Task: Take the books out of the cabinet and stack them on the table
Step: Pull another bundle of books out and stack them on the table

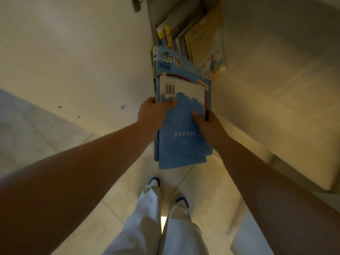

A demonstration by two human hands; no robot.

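Cover text on top book blurred (unreadable), cabinet cut off at top edge, lower bks hidden

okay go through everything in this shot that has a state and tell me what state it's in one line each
Left hand: grips the left edge of the held books, thumb on top.
Right hand: grips their right edge, thumb on the cover.
Blue books: a small bundle, held flat between both hands, out of the cabinet.
Remaining books: upright in the cabinet, leaning.
Cabinet: open.
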